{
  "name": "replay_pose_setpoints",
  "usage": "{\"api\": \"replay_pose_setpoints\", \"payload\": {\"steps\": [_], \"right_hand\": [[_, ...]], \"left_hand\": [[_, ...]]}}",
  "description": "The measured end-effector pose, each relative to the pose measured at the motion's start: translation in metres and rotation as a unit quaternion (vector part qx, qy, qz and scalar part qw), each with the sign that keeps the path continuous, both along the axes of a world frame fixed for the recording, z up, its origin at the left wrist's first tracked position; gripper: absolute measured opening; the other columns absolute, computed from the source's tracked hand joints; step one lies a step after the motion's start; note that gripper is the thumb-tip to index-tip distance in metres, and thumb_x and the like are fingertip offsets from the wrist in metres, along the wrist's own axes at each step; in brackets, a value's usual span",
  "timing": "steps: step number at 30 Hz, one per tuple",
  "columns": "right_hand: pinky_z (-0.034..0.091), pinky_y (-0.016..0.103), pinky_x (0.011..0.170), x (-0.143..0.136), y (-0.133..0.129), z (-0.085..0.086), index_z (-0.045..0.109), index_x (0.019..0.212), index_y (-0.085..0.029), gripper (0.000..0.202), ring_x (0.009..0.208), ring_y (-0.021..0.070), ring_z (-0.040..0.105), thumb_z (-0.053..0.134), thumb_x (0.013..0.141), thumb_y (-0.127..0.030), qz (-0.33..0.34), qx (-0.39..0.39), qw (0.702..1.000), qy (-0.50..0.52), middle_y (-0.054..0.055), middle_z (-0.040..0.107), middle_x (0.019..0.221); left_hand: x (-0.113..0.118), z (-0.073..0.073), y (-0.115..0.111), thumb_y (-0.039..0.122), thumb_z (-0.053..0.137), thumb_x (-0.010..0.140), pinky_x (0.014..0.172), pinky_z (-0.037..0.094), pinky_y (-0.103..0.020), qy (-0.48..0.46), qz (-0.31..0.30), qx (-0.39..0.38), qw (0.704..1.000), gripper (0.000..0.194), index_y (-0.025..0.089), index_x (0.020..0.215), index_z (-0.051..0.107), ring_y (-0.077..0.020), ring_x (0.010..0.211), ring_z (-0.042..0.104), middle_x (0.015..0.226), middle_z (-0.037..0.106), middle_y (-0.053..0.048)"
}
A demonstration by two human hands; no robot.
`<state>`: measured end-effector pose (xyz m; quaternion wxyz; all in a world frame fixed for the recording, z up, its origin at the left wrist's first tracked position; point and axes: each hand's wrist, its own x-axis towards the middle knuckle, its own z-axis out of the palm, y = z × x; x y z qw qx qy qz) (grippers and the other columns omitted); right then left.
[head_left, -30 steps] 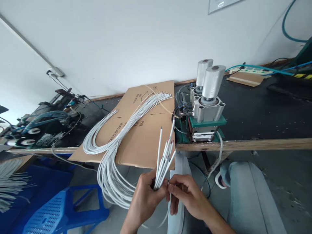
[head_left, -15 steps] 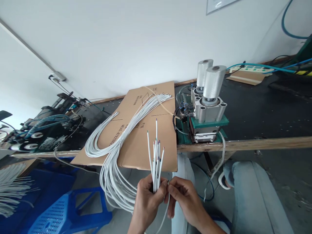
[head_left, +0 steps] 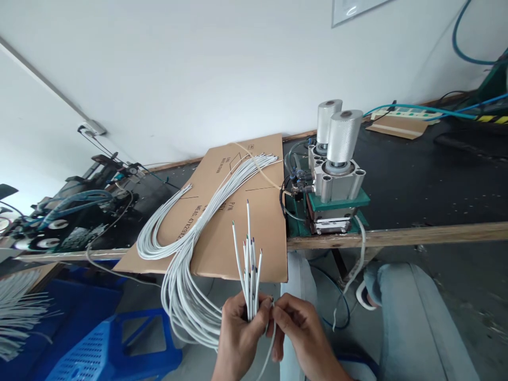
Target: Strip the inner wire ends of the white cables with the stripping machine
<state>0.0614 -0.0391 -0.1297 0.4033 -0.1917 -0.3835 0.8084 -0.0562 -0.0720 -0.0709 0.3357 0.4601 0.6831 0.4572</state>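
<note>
My left hand (head_left: 243, 328) is closed round a small bunch of white cables (head_left: 250, 275), whose ends point upward and show coloured tips. Beside its thumb, my right hand (head_left: 297, 328) pinches a single white cable (head_left: 270, 349) near its end; the rest of that cable hangs down between my hands. The very end of it, at the fingertips, is too small to make out. To the left, a thick looped bundle of white cables (head_left: 214, 203) lies on a cardboard sheet (head_left: 262, 227) and droops over its front edge.
Right of the cardboard, a press with two metal cylinders (head_left: 337, 169) stands on the black bench (head_left: 416, 180). Another machine with blue hoses (head_left: 71, 211) is at the left. A blue stool (head_left: 115, 344) and more white cables (head_left: 19, 312) are lower left.
The cable bunch in my left hand has tilted and shifted slightly left. Both hands remain close together, with the right still pinching the single cable. The view has shifted a little.
</note>
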Motion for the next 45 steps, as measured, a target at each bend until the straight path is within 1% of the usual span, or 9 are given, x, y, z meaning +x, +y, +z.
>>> {"api": "replay_pose_setpoints", "payload": {"steps": [11,19,25,29,33,35,39,42,45], "right_hand": [[0.042,0.018,0.036,-0.004,-0.001,0.001,0.056,0.07,-0.018,0.052,0.033,0.009,0.051,0.066,0.086,-0.067,-0.005,0.0,1.0,-0.013,-0.005,0.053,0.05],[0.043,0.017,0.038,0.0,-0.001,-0.001,0.061,0.073,-0.016,0.046,0.036,0.0082,0.056,0.068,0.09,-0.058,-0.016,-0.01,1.0,0.01,0.0,0.064,0.061],[0.039,0.016,0.035,0.009,0.008,0.0,0.062,0.075,-0.016,0.045,0.034,0.0079,0.054,0.07,0.088,-0.058,-0.021,-0.027,0.999,0.019,0.0,0.063,0.059],[0.04,0.017,0.037,0.016,0.014,0.002,0.06,0.07,-0.016,0.048,0.034,0.0073,0.051,0.067,0.09,-0.059,-0.005,0.002,1.0,-0.017,-0.002,0.057,0.053],[0.045,0.019,0.042,0.031,0.02,-0.001,0.064,0.089,-0.016,0.04,0.045,0.0111,0.058,0.058,0.098,-0.055,-0.031,0.11,0.991,-0.071,0.0,0.062,0.062],[0.054,0.024,0.055,0.045,0.023,-0.001,0.065,0.109,-0.019,0.026,0.062,0.015,0.067,0.05,0.105,-0.04,-0.112,0.29,0.939,-0.147,0.004,0.069,0.079],[0.057,0.032,0.081,0.069,0.028,0.007,0.062,0.129,-0.022,0.033,0.088,0.019,0.072,0.035,0.11,-0.024,-0.159,0.618,0.719,-0.275,0.008,0.074,0.104],[0.057,0.031,0.085,0.075,0.038,0.01,0.063,0.126,-0.015,0.032,0.094,0.0193,0.073,0.037,0.11,-0.021,-0.205,0.657,0.663,-0.294,0.009,0.075,0.101],[0.057,0.026,0.08,0.074,0.056,0.006,0.063,0.124,-0.012,0.028,0.09,0.0169,0.074,0.045,0.104,-0.007,-0.344,0.616,0.636,-0.313,0.01,0.075,0.099]], "left_hand": [[-0.001,0.009,0.0,0.041,0.063,0.088,0.047,0.036,-0.022,-0.018,-0.025,-0.025,0.999,0.038,0.017,0.06,0.06,-0.0118,0.046,0.043,0.046,0.051,0.003],[0.007,0.002,-0.001,0.037,0.064,0.088,0.047,0.035,-0.021,-0.007,0.019,-0.012,1.0,0.034,0.018,0.06,0.059,-0.011,0.045,0.042,0.045,0.05,0.004],[0.011,0.019,0.013,0.045,0.065,0.089,0.048,0.04,-0.022,0.007,-0.015,-0.021,1.0,0.031,0.015,0.085,0.071,-0.0133,0.046,0.048,0.051,0.057,0.003],[0.017,0.03,0.024,0.044,0.069,0.085,0.052,0.042,-0.022,0.015,-0.085,-0.063,0.994,0.032,0.016,0.069,0.065,-0.0142,0.047,0.052,0.048,0.054,0.004],[0.016,0.028,0.031,0.042,0.064,0.089,0.053,0.04,-0.023,0.079,-0.065,-0.046,0.994,0.035,0.017,0.064,0.06,-0.0145,0.053,0.049,0.053,0.053,0.003],[0.015,0.026,0.034,0.042,0.062,0.089,0.054,0.04,-0.023,0.106,-0.054,-0.028,0.993,0.035,0.018,0.063,0.058,-0.0145,0.055,0.046,0.056,0.051,0.003],[0.014,0.027,0.041,0.044,0.062,0.088,0.053,0.04,-0.024,0.115,-0.085,-0.023,0.989,0.037,0.018,0.062,0.058,-0.0151,0.056,0.043,0.058,0.047,0.002],[0.015,0.033,0.041,0.051,0.065,0.085,0.05,0.037,-0.024,0.091,-0.041,-0.019,0.995,0.036,0.016,0.08,0.07,-0.016,0.055,0.043,0.056,0.043,0.004],[0.014,0.042,0.037,0.06,0.063,0.087,0.045,0.028,-0.022,0.024,0.048,-0.008,0.999,0.051,0.013,0.109,0.068,-0.013,0.049,0.034,0.054,0.034,0.009]]}}
